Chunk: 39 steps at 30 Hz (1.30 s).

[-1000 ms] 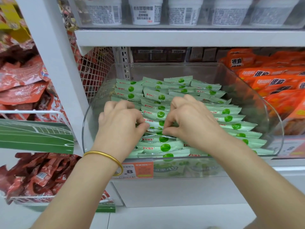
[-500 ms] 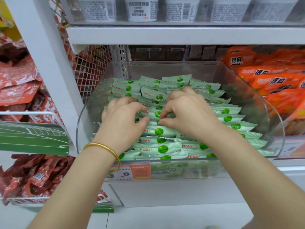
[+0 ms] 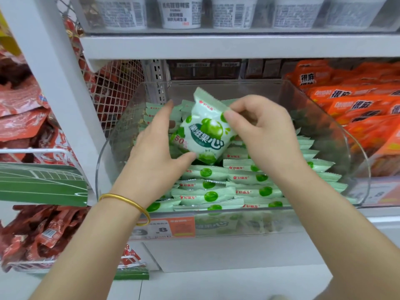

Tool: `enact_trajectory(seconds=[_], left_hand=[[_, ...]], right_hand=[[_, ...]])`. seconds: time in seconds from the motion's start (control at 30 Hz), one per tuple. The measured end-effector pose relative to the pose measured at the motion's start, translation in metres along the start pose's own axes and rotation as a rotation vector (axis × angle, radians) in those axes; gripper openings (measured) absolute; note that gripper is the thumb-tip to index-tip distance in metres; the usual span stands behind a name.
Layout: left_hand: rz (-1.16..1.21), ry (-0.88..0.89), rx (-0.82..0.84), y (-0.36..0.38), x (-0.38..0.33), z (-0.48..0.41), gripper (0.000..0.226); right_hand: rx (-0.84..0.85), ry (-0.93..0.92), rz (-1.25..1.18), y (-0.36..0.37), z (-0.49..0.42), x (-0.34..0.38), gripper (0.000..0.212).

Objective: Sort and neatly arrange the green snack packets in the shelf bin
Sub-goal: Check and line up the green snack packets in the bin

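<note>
One green packet [image 3: 203,135] has come up out of the stack. A second ago both hands were down among the rows with fingers curled into the middle of the pile; now the packet is raised above them, printed face toward the camera, tilted with one corner pointing up and left.

The right hand [image 3: 266,135] pinches the packet's upper right corner between thumb and forefinger, a narrow grip. The left hand [image 3: 155,148] is spread, fingers fairly straight along the packet's left side and thumb tucked under its lower edge – steadying more than gripping.

Below, the other green snack packets [image 3: 216,191] lie in overlapping rows, edge-up, filling the clear plastic bin [image 3: 355,152] from near wall to far. The near rows look tidy; those on the far left, behind the left hand, look looser. A dark gap shows just under the lifted packet.

Judging from this, one stray has been pulled so it can be turned and slotted back in line – the sorting is well under way but unfinished. Orange packets [image 3: 357,109] fill the neighbouring bin on the right.
</note>
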<state>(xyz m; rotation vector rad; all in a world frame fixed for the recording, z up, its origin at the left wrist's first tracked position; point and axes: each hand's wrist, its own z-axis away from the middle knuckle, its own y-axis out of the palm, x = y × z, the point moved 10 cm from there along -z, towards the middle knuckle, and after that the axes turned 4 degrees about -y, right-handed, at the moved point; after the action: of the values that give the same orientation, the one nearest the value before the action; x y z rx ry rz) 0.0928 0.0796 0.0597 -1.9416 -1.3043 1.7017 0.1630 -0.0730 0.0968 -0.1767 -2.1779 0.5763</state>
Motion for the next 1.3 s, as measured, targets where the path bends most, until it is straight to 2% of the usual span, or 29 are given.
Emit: enact_trajectory(seconds=[0.13,0.27,0.37,0.5,0.57,0.7,0.83,0.93,1.03,1.1,1.2,1.3], left_hand=[[0.252,0.052,0.034,-0.004,-0.020,0.007,0.073],[0.456,0.097,0.070,-0.005,-0.033,0.013,0.069],[0.487,0.138,0.084,-0.005,-0.040,0.017,0.070],[0.516,0.147,0.108,-0.002,-0.041,0.018,0.068],[0.517,0.166,0.140,0.002,-0.044,0.021,0.066],[0.471,0.181,0.159,0.007,-0.045,0.025,0.062],[0.418,0.196,0.102,0.004,-0.047,0.025,0.056],[0.273,0.227,-0.030,-0.003,-0.050,0.027,0.049],[-0.004,0.365,-0.232,-0.018,-0.067,0.037,0.039],[-0.098,0.408,-0.239,-0.014,-0.075,0.042,0.043],[-0.218,0.390,-0.183,0.000,-0.075,0.043,0.063],[-0.236,0.385,-0.219,-0.003,-0.070,0.040,0.052]], right_hand=[[-0.019,0.185,-0.347,-0.008,0.007,-0.020,0.021],[-0.049,0.219,-0.377,-0.016,0.010,-0.028,0.014],[-0.030,0.248,-0.418,-0.016,0.013,-0.032,0.013],[0.070,0.276,-0.477,-0.009,0.016,-0.031,0.026],[0.041,0.254,-0.473,-0.012,0.016,-0.029,0.020],[-0.038,0.208,-0.432,-0.021,0.014,-0.026,0.015],[-0.095,0.194,-0.377,-0.025,0.014,-0.029,0.016],[-0.144,0.194,-0.332,-0.029,0.015,-0.031,0.017],[-0.165,0.226,-0.340,-0.030,0.016,-0.036,0.022],[-0.147,0.261,-0.410,-0.027,0.017,-0.039,0.026],[-0.083,0.363,-0.576,-0.016,0.021,-0.042,0.023],[0.052,0.422,-0.714,-0.001,0.026,-0.034,0.017]])
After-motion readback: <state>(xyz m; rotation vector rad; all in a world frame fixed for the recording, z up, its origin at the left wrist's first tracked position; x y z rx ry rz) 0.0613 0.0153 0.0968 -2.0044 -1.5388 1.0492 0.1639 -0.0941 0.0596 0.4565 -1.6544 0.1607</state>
